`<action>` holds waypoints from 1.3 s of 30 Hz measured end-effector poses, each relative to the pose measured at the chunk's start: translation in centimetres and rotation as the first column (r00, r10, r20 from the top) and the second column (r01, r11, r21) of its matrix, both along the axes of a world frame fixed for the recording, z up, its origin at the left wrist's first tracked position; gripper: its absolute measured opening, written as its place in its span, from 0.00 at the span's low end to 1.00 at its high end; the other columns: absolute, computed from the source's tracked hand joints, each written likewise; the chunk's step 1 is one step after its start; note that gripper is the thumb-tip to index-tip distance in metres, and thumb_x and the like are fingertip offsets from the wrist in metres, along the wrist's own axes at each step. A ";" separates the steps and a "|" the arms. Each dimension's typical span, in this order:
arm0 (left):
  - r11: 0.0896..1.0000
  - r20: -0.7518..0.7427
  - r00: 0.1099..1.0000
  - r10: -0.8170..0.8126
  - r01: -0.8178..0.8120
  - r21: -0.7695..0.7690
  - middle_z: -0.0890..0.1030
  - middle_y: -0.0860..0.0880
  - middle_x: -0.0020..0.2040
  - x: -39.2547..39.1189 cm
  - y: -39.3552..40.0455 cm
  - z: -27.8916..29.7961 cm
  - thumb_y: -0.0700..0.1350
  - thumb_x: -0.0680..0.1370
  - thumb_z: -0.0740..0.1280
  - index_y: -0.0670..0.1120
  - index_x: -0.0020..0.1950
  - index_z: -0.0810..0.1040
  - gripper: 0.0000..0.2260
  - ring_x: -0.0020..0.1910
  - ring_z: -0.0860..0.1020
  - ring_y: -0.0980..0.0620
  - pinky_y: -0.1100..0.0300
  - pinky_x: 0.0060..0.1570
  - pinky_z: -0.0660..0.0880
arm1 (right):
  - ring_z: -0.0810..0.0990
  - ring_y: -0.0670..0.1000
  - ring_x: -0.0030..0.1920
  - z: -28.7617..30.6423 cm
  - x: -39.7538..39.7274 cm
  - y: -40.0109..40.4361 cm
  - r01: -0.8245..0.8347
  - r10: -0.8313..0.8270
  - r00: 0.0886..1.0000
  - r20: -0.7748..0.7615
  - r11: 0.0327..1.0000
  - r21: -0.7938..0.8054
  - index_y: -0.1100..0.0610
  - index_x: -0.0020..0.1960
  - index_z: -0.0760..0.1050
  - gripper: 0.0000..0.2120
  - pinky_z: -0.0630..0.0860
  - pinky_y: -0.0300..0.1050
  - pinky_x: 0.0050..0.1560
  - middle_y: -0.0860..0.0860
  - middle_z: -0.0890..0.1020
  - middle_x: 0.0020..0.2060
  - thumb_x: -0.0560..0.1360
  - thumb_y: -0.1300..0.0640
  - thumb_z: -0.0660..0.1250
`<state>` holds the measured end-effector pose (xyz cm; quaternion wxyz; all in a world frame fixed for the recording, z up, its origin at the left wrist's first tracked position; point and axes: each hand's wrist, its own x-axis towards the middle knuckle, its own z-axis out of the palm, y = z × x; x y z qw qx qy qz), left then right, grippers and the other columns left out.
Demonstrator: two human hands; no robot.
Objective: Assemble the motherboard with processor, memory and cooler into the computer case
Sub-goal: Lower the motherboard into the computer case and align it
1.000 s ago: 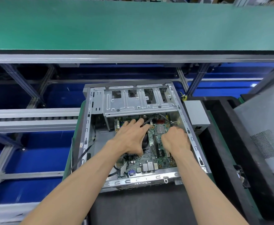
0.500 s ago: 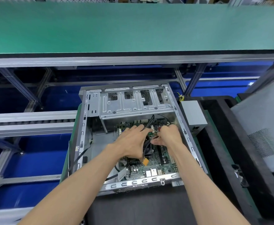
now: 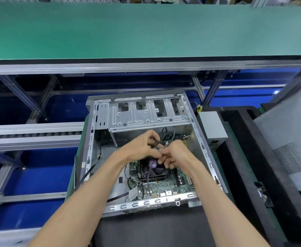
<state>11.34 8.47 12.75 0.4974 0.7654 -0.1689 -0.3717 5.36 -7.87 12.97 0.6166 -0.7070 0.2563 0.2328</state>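
both hands [image 3: 161,152] curled, pinching black cables [image 3: 156,143] over cooler [image 3: 153,169]

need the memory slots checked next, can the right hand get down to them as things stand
Probably yes. The memory slots lie bare on the motherboard just below the right hand, nothing covering them. But that hand is pinching the black cables together with the left hand.

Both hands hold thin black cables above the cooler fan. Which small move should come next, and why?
Probably lift the cables clear of the cooler fan: the left hand and right hand pinch them directly over it, so slack could drop onto the fan.
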 end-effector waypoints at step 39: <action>0.718 -0.093 0.713 0.695 -0.696 0.025 0.83 0.38 0.46 1.5 1.2 -2.4 0.36 0.66 0.79 0.44 0.40 0.68 0.19 0.51 0.83 0.40 0.47 0.53 0.77 | 0.72 0.56 0.59 -1.5 0.4 2.3 -0.416 0.888 0.457 -0.047 0.167 -0.894 0.60 0.69 0.65 0.44 0.78 0.52 0.57 0.55 0.74 0.59 0.60 0.52 0.83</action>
